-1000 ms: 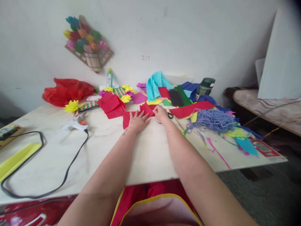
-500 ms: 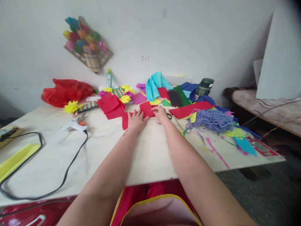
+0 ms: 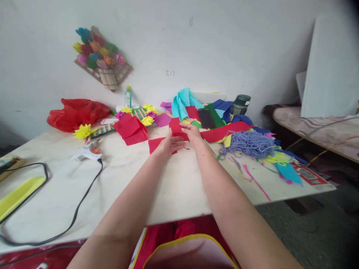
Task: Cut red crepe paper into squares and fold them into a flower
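Note:
Both my hands are over red paper at the middle of the table. My right hand (image 3: 193,133) has thumb and fingers pinched at the edge of a small red paper piece (image 3: 175,125). My left hand (image 3: 169,145) is turned on its side, thumb raised near that piece and fingers stretched out, apart. Under and beside the left hand lies a red paper strip (image 3: 154,145), partly hidden by it. Farther left rests a stack of red paper squares (image 3: 130,129). A long red strip (image 3: 226,130) lies to the right of my right hand.
A white glue gun (image 3: 87,152) with a black cord lies left. Behind are paper flowers (image 3: 147,120), a red plastic bag (image 3: 78,114), a phone (image 3: 206,118) and a dark bottle (image 3: 240,105). Purple yarn (image 3: 251,144) and paper scraps (image 3: 290,172) cover the right side.
My left hand has lifted from lying flat on the red strip and turned onto its side. The small red piece is raised slightly at my right fingers. The view has shifted a little.

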`<control>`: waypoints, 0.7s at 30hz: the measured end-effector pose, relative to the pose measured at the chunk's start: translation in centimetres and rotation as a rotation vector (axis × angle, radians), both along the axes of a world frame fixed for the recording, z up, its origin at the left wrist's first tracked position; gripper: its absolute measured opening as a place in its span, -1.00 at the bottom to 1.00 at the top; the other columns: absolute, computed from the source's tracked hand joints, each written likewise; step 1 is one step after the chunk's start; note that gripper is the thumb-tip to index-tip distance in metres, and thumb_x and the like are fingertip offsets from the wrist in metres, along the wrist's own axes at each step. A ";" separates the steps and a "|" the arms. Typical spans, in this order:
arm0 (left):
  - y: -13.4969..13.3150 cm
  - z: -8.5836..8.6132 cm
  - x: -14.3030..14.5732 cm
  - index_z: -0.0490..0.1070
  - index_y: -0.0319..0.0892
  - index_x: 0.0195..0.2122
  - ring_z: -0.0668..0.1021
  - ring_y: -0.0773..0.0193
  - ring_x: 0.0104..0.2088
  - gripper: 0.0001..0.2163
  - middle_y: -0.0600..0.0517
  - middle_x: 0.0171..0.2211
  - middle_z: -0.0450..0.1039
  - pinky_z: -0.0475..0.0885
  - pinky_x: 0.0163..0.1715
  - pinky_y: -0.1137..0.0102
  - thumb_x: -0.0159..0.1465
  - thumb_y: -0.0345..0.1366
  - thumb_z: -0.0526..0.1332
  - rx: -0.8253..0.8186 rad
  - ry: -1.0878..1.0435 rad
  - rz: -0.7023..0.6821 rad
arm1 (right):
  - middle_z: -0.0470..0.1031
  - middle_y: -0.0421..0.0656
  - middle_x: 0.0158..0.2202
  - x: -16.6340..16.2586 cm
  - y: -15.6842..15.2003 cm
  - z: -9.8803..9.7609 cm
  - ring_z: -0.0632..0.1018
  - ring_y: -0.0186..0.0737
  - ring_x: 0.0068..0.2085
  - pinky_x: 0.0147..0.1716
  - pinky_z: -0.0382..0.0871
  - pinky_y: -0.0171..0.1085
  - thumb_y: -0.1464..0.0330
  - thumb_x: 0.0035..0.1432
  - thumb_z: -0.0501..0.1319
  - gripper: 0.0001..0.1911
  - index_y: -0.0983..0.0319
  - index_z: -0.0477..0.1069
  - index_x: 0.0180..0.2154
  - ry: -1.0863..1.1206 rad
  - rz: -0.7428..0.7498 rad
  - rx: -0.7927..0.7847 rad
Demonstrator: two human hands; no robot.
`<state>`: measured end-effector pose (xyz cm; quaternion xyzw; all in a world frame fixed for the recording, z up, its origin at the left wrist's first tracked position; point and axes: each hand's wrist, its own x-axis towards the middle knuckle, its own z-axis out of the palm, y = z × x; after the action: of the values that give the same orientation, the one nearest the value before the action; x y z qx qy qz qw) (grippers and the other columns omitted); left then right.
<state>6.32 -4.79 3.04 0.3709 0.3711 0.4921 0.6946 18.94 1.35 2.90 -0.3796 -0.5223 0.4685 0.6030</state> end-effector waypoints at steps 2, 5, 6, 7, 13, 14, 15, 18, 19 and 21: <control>0.2 -0.1 0.1 0.44 -0.33 -0.24 0.54 0.10 -0.19 -0.42 -0.25 -0.21 0.48 0.42 -0.14 0.27 0.18 0.16 -0.04 -0.026 -0.163 -0.011 | 0.57 -0.20 -0.28 -0.2 -0.1 0.2 0.52 -0.26 -0.20 -0.04 0.30 -0.20 0.50 -0.21 0.23 -0.72 0.22 0.53 -0.34 0.075 0.083 -0.001; 0.6 -0.2 -0.2 0.42 -0.28 -0.16 0.53 0.14 -0.16 -0.52 -0.17 -0.24 0.49 0.39 -0.07 0.26 0.24 0.05 -0.03 -0.008 -0.332 0.024 | 0.56 -0.22 -0.34 -0.6 -0.4 0.4 0.51 -0.30 -0.27 -0.07 0.31 -0.21 0.48 -0.25 0.27 -0.73 0.21 0.53 -0.36 0.137 0.236 -0.007; 0.7 -0.3 -0.3 0.42 -0.27 -0.15 0.54 0.18 -0.18 -0.59 -0.14 -0.29 0.50 0.38 -0.06 0.28 0.27 -0.03 -0.01 0.006 -0.371 0.063 | 0.56 -0.22 -0.36 -0.7 -0.6 0.5 0.51 -0.30 -0.29 -0.10 0.32 -0.22 0.48 -0.25 0.28 -0.73 0.21 0.53 -0.36 0.143 0.281 -0.005; 0.8 -0.2 -0.5 0.42 -0.25 -0.14 0.54 0.22 -0.22 -0.65 -0.11 -0.34 0.51 0.38 -0.06 0.30 0.28 -0.12 0.00 0.023 -0.407 0.107 | 0.56 -0.22 -0.36 -0.9 -0.8 0.7 0.50 -0.31 -0.31 -0.12 0.33 -0.22 0.47 -0.25 0.28 -0.73 0.21 0.53 -0.36 0.142 0.318 0.000; 1.0 0.5 -1.3 0.42 -0.23 -0.17 0.56 0.27 -0.23 -0.76 -0.05 -0.36 0.53 0.39 -0.05 0.31 0.29 -0.27 0.03 0.098 -0.561 0.267 | 0.54 -0.18 -0.28 -1.0 -0.8 1.0 0.51 -0.32 -0.30 -0.14 0.35 -0.23 0.48 -0.12 0.17 -0.73 0.25 0.49 -0.29 -0.002 0.169 0.070; 1.0 0.6 -1.5 0.42 -0.23 -0.18 0.55 0.28 -0.22 -0.77 -0.05 -0.34 0.54 0.39 -0.05 0.31 0.29 -0.27 0.03 0.109 -0.572 0.280 | 0.54 -0.16 -0.26 -1.0 -0.6 0.8 0.51 -0.32 -0.30 -0.14 0.36 -0.23 0.49 -0.09 0.14 -0.73 0.26 0.47 -0.27 -0.085 0.092 0.067; 1.0 0.6 -1.6 0.42 -0.22 -0.18 0.55 0.28 -0.20 -0.77 -0.05 -0.33 0.54 0.39 -0.04 0.31 0.29 -0.27 0.03 0.119 -0.574 0.290 | 0.53 -0.15 -0.25 -0.9 -0.3 0.5 0.52 -0.31 -0.28 -0.13 0.36 -0.23 0.49 -0.07 0.13 -0.73 0.27 0.47 -0.26 -0.184 0.009 0.061; 0.9 0.8 -1.9 0.40 -0.21 -0.16 0.53 0.25 -0.12 -0.77 -0.08 -0.25 0.53 0.39 -0.03 0.27 0.29 -0.28 0.02 0.162 -0.541 0.288 | 0.51 -0.09 -0.18 -1.3 0.0 -0.4 0.51 -0.25 -0.20 -0.09 0.34 -0.21 0.43 -0.02 0.15 -0.73 0.27 0.44 -0.21 -0.483 -0.180 0.075; 0.8 0.9 -1.9 0.40 -0.21 -0.14 0.52 0.24 -0.09 -0.77 -0.09 -0.22 0.53 0.39 -0.02 0.26 0.29 -0.27 0.02 0.182 -0.525 0.278 | 0.50 -0.06 -0.15 -1.5 -0.1 -0.6 0.50 -0.22 -0.17 -0.09 0.33 -0.19 0.39 0.00 0.16 -0.71 0.28 0.44 -0.18 -0.560 -0.211 0.091; 0.7 1.0 -1.9 0.40 -0.21 -0.13 0.49 0.21 -0.04 -0.76 -0.11 -0.16 0.51 0.37 0.00 0.26 0.28 -0.26 0.03 0.221 -0.492 0.245 | 0.47 -0.01 -0.09 -2.1 -0.5 -0.7 0.49 -0.15 -0.12 -0.07 0.32 -0.17 0.34 0.01 0.17 -0.68 0.29 0.42 -0.14 -0.669 -0.238 0.136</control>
<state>4.41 -4.11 4.06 0.2664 0.1774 0.6850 0.6545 16.84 0.82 2.24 -0.5289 -0.6729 0.2090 0.4731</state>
